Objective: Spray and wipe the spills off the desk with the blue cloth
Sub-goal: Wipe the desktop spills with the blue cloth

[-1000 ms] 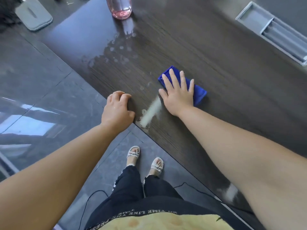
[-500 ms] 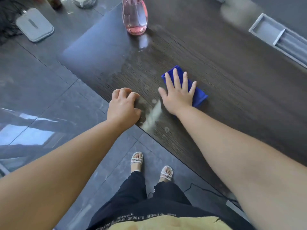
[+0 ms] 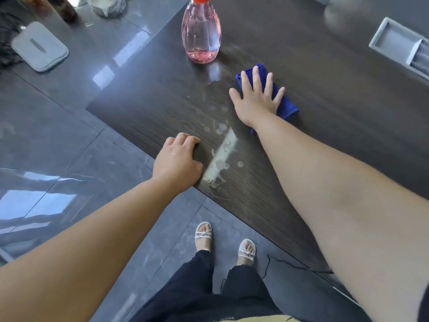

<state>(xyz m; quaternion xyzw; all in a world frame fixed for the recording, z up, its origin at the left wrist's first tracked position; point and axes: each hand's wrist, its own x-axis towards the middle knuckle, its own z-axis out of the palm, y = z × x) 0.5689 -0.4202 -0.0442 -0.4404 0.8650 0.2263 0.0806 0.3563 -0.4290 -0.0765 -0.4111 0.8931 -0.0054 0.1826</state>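
Pressing a blue cloth [image 3: 286,106] flat on the dark wood-grain desk [image 3: 325,147], just beyond a pale spill [image 3: 221,159].

Nearest, just left of the spill, the left hand [image 3: 177,162] rests on the desk's front edge with its fingers curled under, fingertips touching the wood and holding nothing. The spill is a whitish streak with scattered round droplets, running from the edge inward. Beyond the spill and to its right, the right hand [image 3: 256,98] lies palm down with fingers straight and spread on the cloth, a folded, deep blue, soft-looking piece whose corners show past the fingertips and wrist. Farthest from the spill, a clear pink spray bottle [image 3: 201,36] stands upright on the desk.
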